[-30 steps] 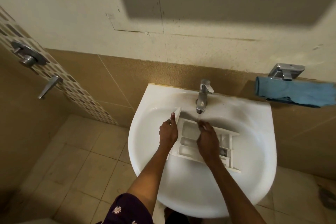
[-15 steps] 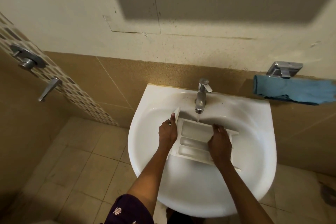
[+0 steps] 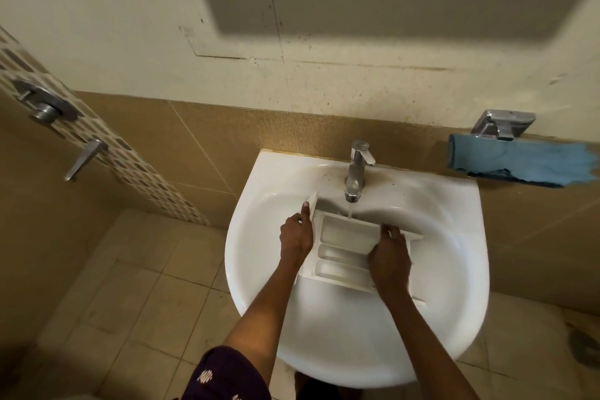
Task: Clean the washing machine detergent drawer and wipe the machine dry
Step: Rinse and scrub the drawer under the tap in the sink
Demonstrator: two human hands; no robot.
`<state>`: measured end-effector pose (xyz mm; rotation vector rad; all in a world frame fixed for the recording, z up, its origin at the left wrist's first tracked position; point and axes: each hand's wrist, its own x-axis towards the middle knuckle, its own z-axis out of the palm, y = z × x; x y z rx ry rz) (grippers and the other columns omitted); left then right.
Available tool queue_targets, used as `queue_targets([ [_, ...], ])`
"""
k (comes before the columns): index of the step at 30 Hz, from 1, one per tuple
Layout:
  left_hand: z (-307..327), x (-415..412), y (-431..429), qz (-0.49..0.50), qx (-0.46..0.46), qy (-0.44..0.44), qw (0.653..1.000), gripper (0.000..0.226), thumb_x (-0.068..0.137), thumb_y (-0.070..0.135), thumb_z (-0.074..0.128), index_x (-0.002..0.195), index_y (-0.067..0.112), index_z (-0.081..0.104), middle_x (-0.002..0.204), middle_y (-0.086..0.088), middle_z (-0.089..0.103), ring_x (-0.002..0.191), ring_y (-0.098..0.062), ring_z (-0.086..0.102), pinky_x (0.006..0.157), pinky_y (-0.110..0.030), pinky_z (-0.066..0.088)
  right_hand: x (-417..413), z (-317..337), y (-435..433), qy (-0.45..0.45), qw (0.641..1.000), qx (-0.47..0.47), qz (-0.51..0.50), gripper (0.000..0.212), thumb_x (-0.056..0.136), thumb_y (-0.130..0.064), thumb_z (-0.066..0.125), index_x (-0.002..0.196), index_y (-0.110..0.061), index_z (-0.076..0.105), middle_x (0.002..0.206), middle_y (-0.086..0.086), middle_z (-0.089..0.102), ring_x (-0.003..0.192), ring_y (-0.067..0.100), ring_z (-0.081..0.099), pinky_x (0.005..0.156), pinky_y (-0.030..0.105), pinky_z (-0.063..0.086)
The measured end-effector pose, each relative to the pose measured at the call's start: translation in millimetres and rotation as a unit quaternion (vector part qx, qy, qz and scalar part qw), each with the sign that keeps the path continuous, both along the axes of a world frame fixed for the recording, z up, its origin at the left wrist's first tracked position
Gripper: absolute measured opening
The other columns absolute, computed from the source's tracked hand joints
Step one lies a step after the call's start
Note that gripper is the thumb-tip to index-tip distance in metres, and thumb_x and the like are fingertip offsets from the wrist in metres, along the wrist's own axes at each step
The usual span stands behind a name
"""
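Observation:
A white detergent drawer [image 3: 341,250] with three compartments lies across the bowl of the white sink [image 3: 454,269], under the chrome tap [image 3: 356,169]. A thin stream of water [image 3: 350,212] falls from the tap onto the drawer's far edge. My left hand [image 3: 297,237] grips the drawer's front panel at its left end, thumb up along the panel. My right hand [image 3: 389,258] rests on the drawer's right half, fingers curled over it and hiding that part.
A blue cloth [image 3: 519,164] hangs over a chrome holder [image 3: 503,123] on the wall right of the sink. Shower valve handles [image 3: 48,110] sit on the mosaic strip at left. Beige floor tiles surround the sink; a floor drain [image 3: 587,344] shows at far right.
My right hand has slid from the drawer's middle, under the tap, to its right half, uncovering the compartments. The left hand keeps its grip.

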<state>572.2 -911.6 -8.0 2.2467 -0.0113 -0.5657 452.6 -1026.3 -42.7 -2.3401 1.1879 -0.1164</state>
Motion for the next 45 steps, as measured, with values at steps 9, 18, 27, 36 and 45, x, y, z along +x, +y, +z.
queue_targets([
  [9, -1.1, 0.2, -0.7, -0.002, -0.001, 0.007, 1.000, 0.069, 0.097, 0.054, 0.022, 0.118, 0.001, 0.059, 0.122, -0.021, 0.059, 0.112, -0.036, 0.053, 0.101, -0.043, 0.040, -4.1, -1.7, -4.5, -0.004, 0.999, -0.001, 0.046, 0.056, 0.085, 0.000, 0.047, 0.140, -0.008, 0.042, 0.145, 0.006, 0.040, 0.132, 0.028, 0.038, 0.103, 0.036, 0.039],
  [18, -1.1, -0.5, -0.8, -0.003, 0.000, 0.002, 1.000, 0.070, 0.097, 0.054, 0.021, 0.114, 0.000, 0.061, 0.118, -0.021, 0.061, 0.108, -0.036, 0.055, 0.098, -0.042, 0.042, 14.8, 1.8, 18.8, -0.050, 0.987, -0.004, 0.152, 0.056, 0.085, 0.005, 0.044, 0.140, -0.007, 0.041, 0.144, 0.007, 0.041, 0.132, 0.025, 0.039, 0.105, 0.031, 0.037],
  [27, -0.1, -1.1, -0.3, -0.003, -0.004, -0.006, 1.000, 0.067, 0.097, 0.053, 0.022, 0.110, 0.000, 0.061, 0.114, -0.020, 0.062, 0.107, -0.036, 0.054, 0.095, -0.039, 0.041, 10.8, 4.5, -4.5, -0.005, 0.999, -0.012, 0.032, 0.040, 0.088, -0.005, 0.048, 0.127, 0.004, 0.051, 0.132, 0.017, 0.050, 0.122, 0.032, 0.047, 0.095, 0.036, 0.044],
  [36, 1.5, -1.1, -0.3, 0.002, -0.011, -0.004, 1.000, 0.067, 0.097, 0.053, 0.023, 0.112, 0.000, 0.061, 0.115, -0.020, 0.062, 0.107, -0.035, 0.055, 0.095, -0.040, 0.041, 12.4, 8.1, -3.9, -0.021, 0.999, -0.024, 0.015, 0.034, 0.088, -0.008, 0.050, 0.121, 0.000, 0.058, 0.127, 0.015, 0.054, 0.116, 0.031, 0.053, 0.096, 0.035, 0.043],
  [45, 4.2, -2.6, 0.1, 0.002, -0.011, -0.005, 1.000, 0.064, 0.098, 0.052, 0.024, 0.110, 0.001, 0.062, 0.114, -0.020, 0.062, 0.107, -0.036, 0.054, 0.093, -0.038, 0.041, 66.2, 52.4, -5.4, -0.352, 0.597, 0.668, -0.270, 0.020, 0.096, 0.003, 0.040, 0.085, 0.005, 0.057, 0.078, 0.015, 0.061, 0.076, 0.020, 0.058, 0.086, 0.035, 0.051],
])
